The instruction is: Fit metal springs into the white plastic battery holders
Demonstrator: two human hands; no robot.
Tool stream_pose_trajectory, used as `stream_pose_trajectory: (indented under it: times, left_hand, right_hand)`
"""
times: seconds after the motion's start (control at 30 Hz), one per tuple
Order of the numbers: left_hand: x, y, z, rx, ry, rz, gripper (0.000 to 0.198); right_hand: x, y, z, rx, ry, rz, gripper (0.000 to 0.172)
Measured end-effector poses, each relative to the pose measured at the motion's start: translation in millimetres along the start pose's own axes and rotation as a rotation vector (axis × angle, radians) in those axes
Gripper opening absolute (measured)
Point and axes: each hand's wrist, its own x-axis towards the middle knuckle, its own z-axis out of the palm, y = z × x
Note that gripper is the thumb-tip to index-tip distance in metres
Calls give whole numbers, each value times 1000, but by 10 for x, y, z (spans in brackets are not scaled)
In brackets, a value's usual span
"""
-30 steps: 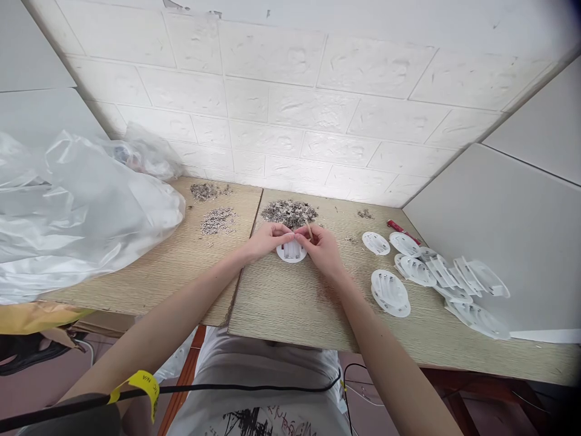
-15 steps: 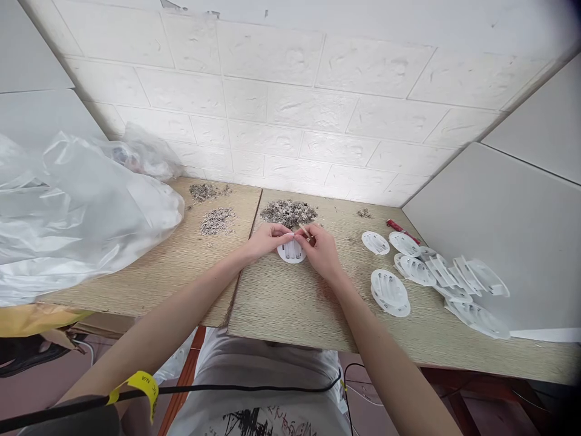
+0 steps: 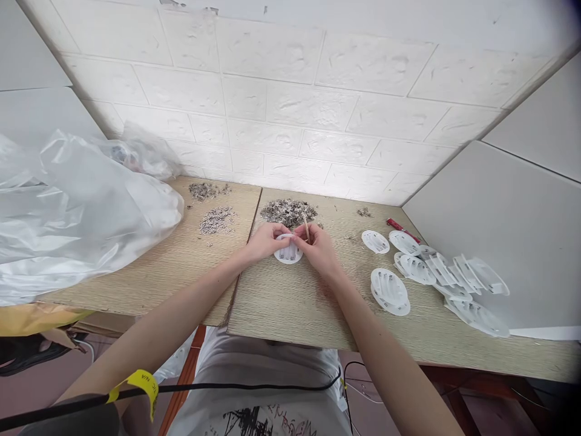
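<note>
A round white plastic disc [image 3: 287,254] lies on the wooden table [image 3: 290,303] between my hands. My left hand [image 3: 265,240] curls over the disc's left and top edge and grips it. My right hand [image 3: 320,248] is closed on a thin wooden stick [image 3: 306,228], whose upper end points up and away; its lower end meets the disc near my fingertips. Just beyond the hands lies a pile of small grey metal bits [image 3: 288,212].
Several more white discs [image 3: 389,290] lie spread at the right, by a red pen-like thing [image 3: 399,227]. Two smaller heaps of metal bits [image 3: 218,219] lie at the left. A big clear plastic bag [image 3: 77,212] fills the left side. White panels stand at the right.
The disc and both hands have shifted slightly left and away. The stick in my right hand has tipped more upright.
</note>
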Motion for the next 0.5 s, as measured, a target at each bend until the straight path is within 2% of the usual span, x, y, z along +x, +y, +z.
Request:
stream_pose_trajectory:
  times: [0.13, 0.27, 0.37, 0.5]
  left_hand:
    - [-1, -4, -6, 34, 9, -6, 13]
    - [-14, 31, -16, -28, 22, -35, 21]
    - [-13, 44, -33, -105, 21, -53, 29]
    - [2, 30, -52, -172, 26, -75, 28]
  right_hand:
    - [-14, -43, 2, -153, -8, -75, 16]
    - [-7, -57, -21, -294, 46, -163, 14]
    - [2, -44, -42, -262, 46, -102, 15]
    - [10, -15, -44, -114, 3, -13, 19]
